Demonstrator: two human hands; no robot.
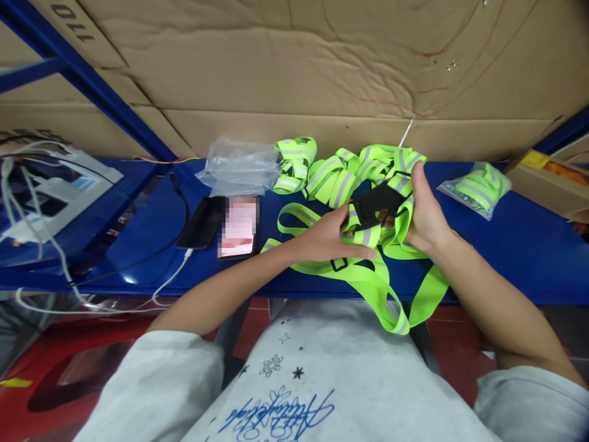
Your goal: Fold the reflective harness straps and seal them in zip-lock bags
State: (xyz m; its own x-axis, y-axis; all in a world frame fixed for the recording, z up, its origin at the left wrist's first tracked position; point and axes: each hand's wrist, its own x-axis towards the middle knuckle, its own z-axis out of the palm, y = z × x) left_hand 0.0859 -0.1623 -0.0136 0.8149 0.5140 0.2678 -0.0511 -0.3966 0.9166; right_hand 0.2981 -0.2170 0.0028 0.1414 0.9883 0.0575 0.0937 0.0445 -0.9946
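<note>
Both hands hold a neon-yellow reflective harness (365, 236) with grey stripes and a black panel (380, 205) at its middle. My left hand (334, 236) is closed on the strap at the panel's left side, its thumb pointing right along the front. On the other side, my right hand (427, 212) grips the strap with its thumb raised; its fingers are partly hidden behind the webbing. Loose loops with a black slider buckle (339, 264) hang over the front edge of the blue table. Behind the hands lies a heap of bundled neon straps (334, 175).
Clear plastic bags (242, 162) lie back left, near a dark phone (201, 224) and a lit phone (238, 227). A bagged neon strap (483, 187) sits at right beside a cardboard box (552, 184). White cables (55, 245) cross the left side. Cardboard (276, 73) walls the back.
</note>
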